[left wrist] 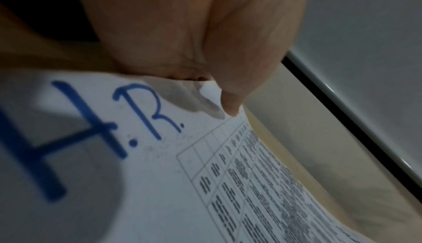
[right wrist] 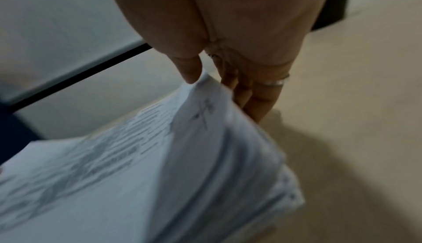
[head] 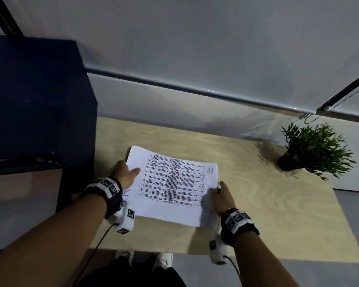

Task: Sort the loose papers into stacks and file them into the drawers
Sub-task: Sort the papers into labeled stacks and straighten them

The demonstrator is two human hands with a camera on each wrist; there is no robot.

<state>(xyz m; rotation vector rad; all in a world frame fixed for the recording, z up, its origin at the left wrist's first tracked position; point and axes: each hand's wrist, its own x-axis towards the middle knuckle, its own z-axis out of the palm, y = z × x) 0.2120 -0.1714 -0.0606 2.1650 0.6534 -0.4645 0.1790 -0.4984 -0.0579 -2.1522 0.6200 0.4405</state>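
A stack of white papers (head: 172,183) with a printed table on the top sheet is held just over the wooden table (head: 267,204). My left hand (head: 131,172) pinches its left edge, thumb on top and fingers hidden beneath. In the left wrist view the left hand (left wrist: 194,39) presses its thumb on the papers (left wrist: 160,183) beside blue handwritten "H.R." lettering (left wrist: 102,129). My right hand (head: 221,191) pinches the right edge. The right wrist view shows the right hand (right wrist: 228,21) with thumb above and fingers (right wrist: 258,102) under the fanned stack (right wrist: 160,174).
A tall dark blue cabinet (head: 39,104) stands at the table's left end, close to my left arm. A small potted plant (head: 313,150) sits at the far right corner. A grey wall with a metal rail (head: 195,92) runs behind the table.
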